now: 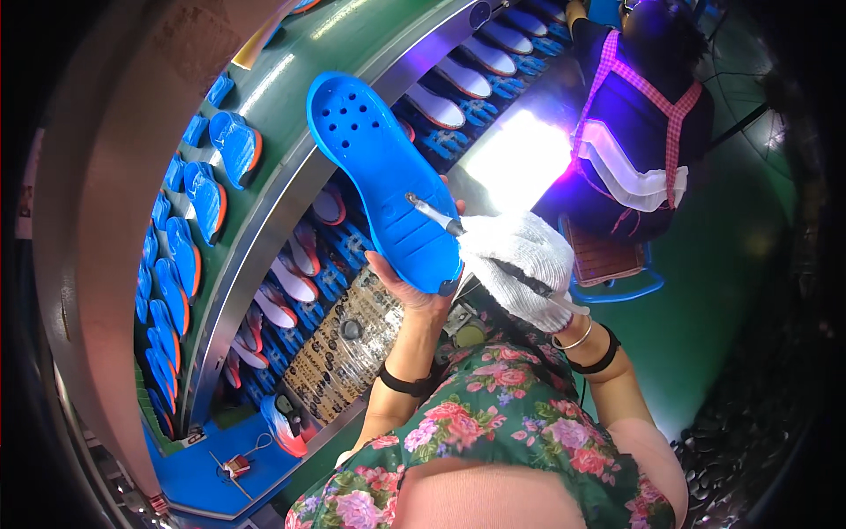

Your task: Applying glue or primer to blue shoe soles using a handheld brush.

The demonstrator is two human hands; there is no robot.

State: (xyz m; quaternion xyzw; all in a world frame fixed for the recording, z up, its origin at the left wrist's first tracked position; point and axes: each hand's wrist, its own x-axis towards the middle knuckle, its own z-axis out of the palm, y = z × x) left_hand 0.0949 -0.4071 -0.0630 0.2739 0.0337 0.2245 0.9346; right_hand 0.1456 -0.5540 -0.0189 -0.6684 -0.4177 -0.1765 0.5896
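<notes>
A blue shoe sole (410, 207) with a cluster of round holes at its toe end lies tilted in my bare left hand (414, 289). My thumb is at its heel edge, and fingertips show along the far side. In a white knit glove, my right hand (520, 264) closes around a slim brush (434, 213) with a pale handle. Its small tip is over the middle of the sole; whether it touches the surface I cannot tell. A dark mark (448, 286) shows at the heel end.
A green conveyor belt (273, 84) with a metal edge carries several blue soles (182, 251) with orange rims. Below it, racks hold white-and-red soles (293, 280). A patterned work surface (339, 348) is in front of me. A co-worker (648, 97) sits at the far right.
</notes>
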